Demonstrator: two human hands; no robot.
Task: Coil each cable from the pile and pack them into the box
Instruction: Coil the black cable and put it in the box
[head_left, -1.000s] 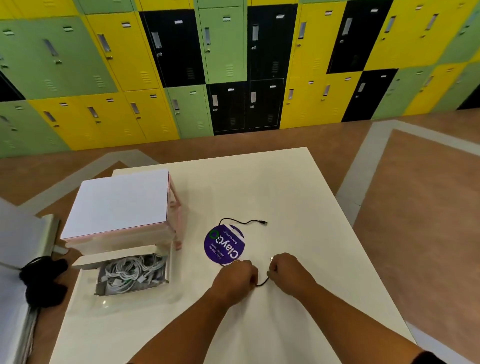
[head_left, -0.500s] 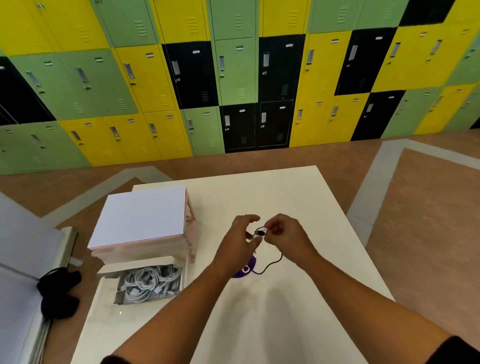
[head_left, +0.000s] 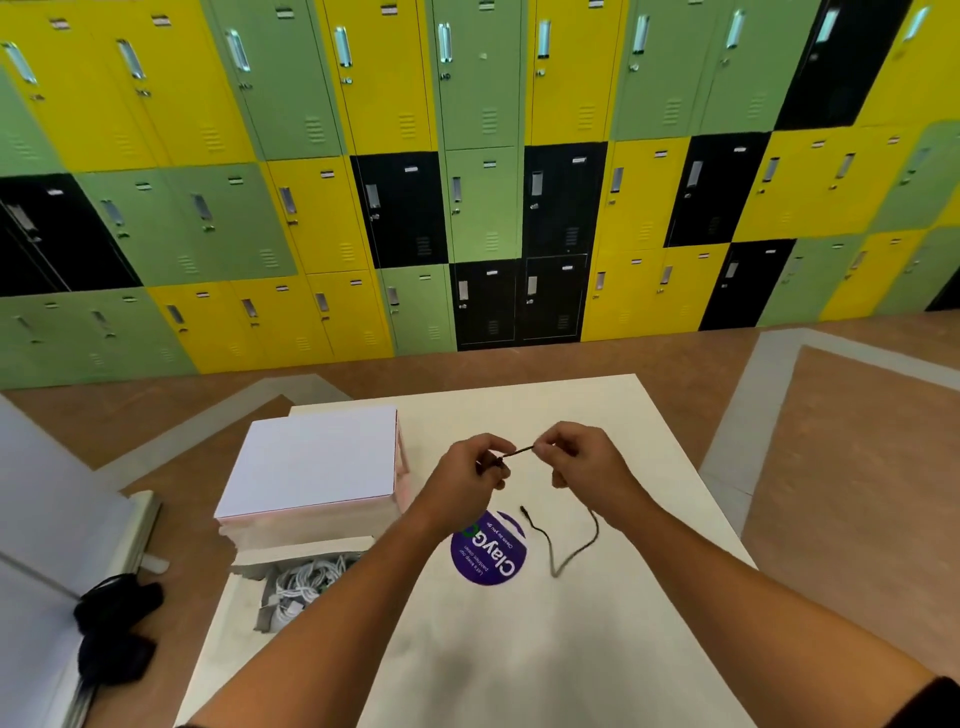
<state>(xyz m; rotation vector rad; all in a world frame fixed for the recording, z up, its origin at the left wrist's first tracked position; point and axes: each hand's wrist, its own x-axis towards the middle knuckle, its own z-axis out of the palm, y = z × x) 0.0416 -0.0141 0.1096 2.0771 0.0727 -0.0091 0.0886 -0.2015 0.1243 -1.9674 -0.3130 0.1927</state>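
A thin black cable (head_left: 570, 551) is held up over the white table (head_left: 597, 649). My left hand (head_left: 467, 478) pinches one part of it and my right hand (head_left: 582, 457) pinches another, with a short taut stretch between the fingertips. The rest of the cable hangs from my right hand, curves down and ends in a free plug above the table. The open box (head_left: 249, 566) at the table's left holds several coiled white cables (head_left: 306, 579); my left forearm hides part of it.
A closed white and pink box (head_left: 311, 462) stands behind the open one. A round purple sticker (head_left: 491, 551) lies on the table under my hands. A black object (head_left: 114, 623) sits at the far left beside a grey surface. Lockers line the far wall.
Both hands lifted the black cable off the table, rose, and have drawn apart, stretching a short length between them. The camera has tilted upward.
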